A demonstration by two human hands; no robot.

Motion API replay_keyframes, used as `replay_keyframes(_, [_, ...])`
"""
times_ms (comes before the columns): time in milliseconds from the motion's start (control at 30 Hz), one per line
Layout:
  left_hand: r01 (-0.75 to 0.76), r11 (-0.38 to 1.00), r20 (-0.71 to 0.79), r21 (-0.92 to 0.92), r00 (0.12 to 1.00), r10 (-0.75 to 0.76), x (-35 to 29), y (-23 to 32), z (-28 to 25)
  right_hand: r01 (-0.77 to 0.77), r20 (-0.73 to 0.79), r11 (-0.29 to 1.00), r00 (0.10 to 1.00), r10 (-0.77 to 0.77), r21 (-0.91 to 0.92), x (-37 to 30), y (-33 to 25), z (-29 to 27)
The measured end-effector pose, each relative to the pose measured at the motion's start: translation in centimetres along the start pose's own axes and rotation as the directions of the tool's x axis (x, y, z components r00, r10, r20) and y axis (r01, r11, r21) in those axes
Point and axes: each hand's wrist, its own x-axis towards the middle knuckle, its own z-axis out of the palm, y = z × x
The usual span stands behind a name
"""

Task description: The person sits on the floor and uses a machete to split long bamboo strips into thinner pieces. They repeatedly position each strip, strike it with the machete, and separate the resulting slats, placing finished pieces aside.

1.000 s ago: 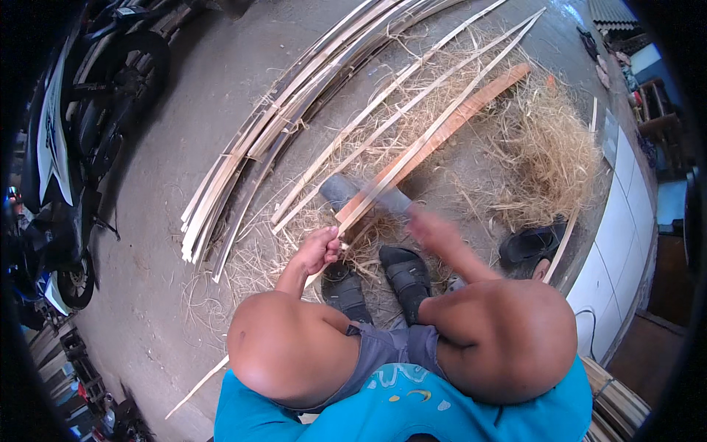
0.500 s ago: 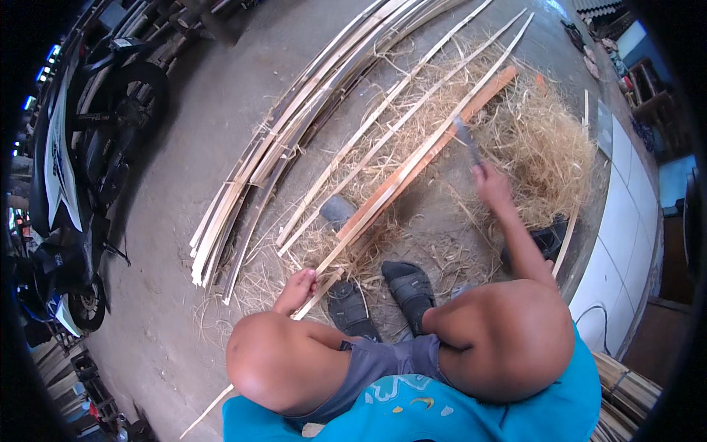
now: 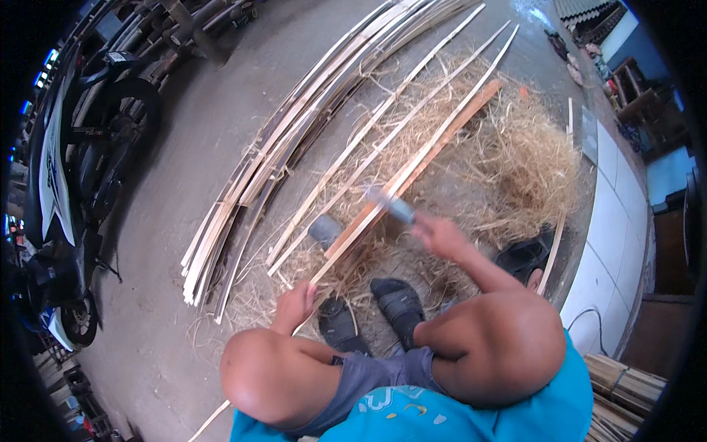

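Diagonally, the pale strip [image 3: 425, 154] runs from the left hand [image 3: 295, 302] up and rightward, along the orange-brown board [image 3: 482, 96]. That hand grips its near end; the right hand [image 3: 440, 234] is clenched around a bladed tool [image 3: 400, 210], blurred across the strip. A grey cylinder [image 3: 322, 232] sits just beside the board. Shavings [image 3: 534, 166] heap rightward; loose strips [image 3: 374, 123] and a long bundle [image 3: 276, 147] lie leftward. Beyond stands a motorcycle [image 3: 55, 184], its markings too small to read.
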Motion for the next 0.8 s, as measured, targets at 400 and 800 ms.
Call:
replay_keyframes(400, [0.242,0.964,0.096,-0.113,0.968,-0.232,-8.0,-2.2,-3.9,0.015,0.021,0.998,1.000,-0.014,-0.064,-2.8,4.4,3.4])
replay_keyframes(800, [0.097,0.972,-0.154,-0.212,0.979,-0.132,-1.0,3.8,1.0,0.409,0.464,0.912,0.801,-0.378,0.036,-11.1,-10.2,5.9])
